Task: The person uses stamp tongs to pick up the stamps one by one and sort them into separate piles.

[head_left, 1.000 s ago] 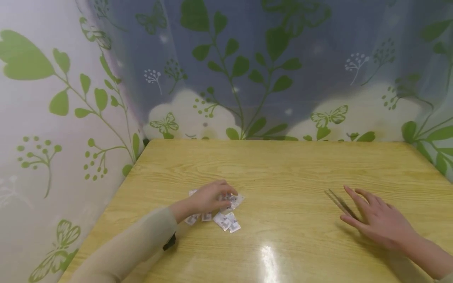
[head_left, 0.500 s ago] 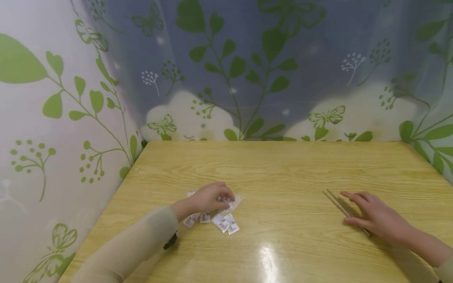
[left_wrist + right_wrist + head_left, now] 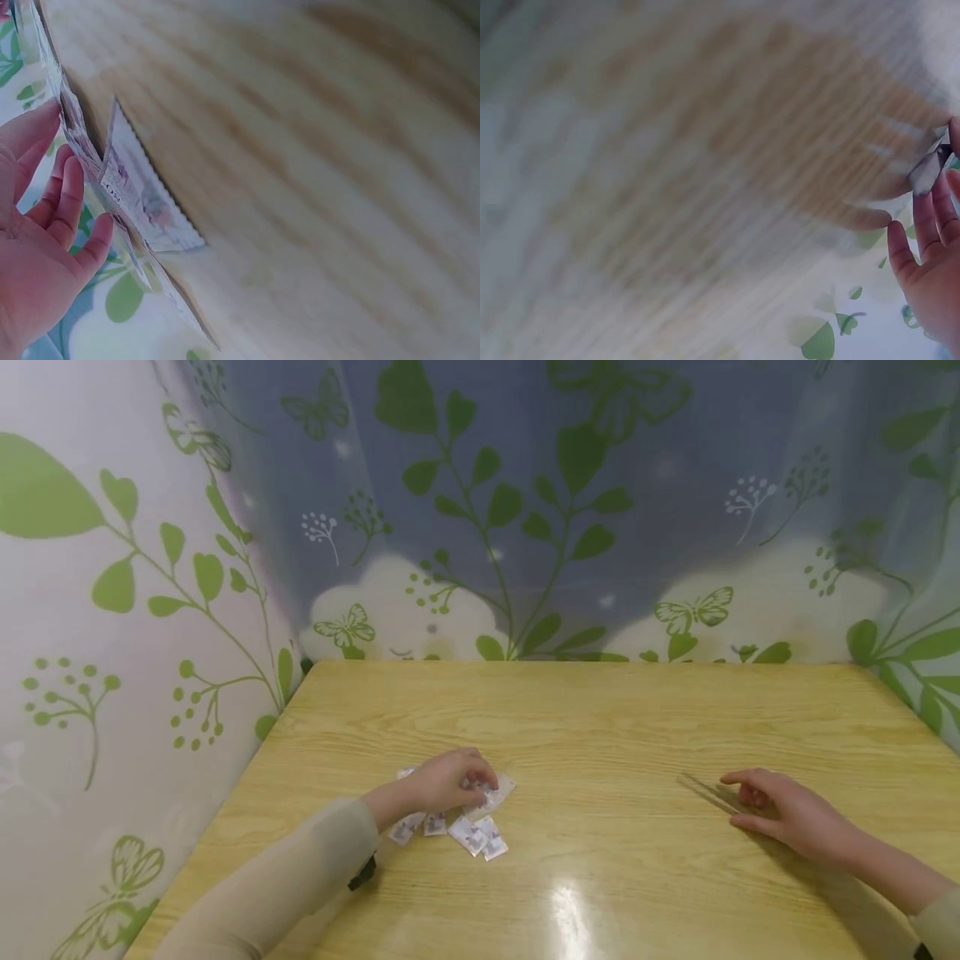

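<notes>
The right hand (image 3: 798, 818) has curled round the tweezers (image 3: 926, 174), apparently securing them; the left hand (image 3: 444, 782) touches packets (image 3: 467, 835), its grip unclear.

Sm. flat packets (image 3: 467, 835), whitish w/ grey-purple print, are spread in a loose cluster, some overlapped; a serrated edge is seen on one in L-wrist view. The cluster is partly covered & touched by L hand (image 3: 448, 782). Thin metal tweezers (image 3: 707, 792), well apart from packets, are held in R hand (image 3: 801, 817), tips pointed fwd-left.
</notes>
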The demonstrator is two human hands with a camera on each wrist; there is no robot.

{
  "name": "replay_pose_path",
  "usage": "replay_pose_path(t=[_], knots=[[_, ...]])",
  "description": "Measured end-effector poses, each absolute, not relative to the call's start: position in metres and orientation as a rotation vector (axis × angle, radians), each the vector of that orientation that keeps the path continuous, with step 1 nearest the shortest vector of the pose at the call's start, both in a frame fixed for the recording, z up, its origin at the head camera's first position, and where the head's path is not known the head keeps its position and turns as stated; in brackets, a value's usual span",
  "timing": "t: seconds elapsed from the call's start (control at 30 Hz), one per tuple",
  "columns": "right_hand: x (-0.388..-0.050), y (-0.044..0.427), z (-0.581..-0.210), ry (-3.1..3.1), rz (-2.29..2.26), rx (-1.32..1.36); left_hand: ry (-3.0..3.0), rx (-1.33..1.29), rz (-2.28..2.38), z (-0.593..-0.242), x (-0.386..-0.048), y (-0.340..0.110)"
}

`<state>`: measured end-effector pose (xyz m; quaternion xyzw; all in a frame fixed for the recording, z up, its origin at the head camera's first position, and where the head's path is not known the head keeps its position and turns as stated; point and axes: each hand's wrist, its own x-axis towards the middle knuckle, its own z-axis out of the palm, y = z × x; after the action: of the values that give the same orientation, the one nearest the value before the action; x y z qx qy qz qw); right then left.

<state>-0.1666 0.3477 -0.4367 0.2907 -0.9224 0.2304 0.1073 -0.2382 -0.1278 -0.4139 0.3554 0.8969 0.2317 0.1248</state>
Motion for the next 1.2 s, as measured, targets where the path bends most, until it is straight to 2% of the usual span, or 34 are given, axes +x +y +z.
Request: replay_pose_path(t=[0.77,1.2], knots=[[-0.173,0.347,-0.430,-2.690,0.778,0.913,2.590,1.044,0.678,-0.413,-0.243,-0.128],[-0.179,0.335,-0.402,-2.712,0.844,0.889,2.595,1.026,0.667,-0.414,-0.243,-0.127]])
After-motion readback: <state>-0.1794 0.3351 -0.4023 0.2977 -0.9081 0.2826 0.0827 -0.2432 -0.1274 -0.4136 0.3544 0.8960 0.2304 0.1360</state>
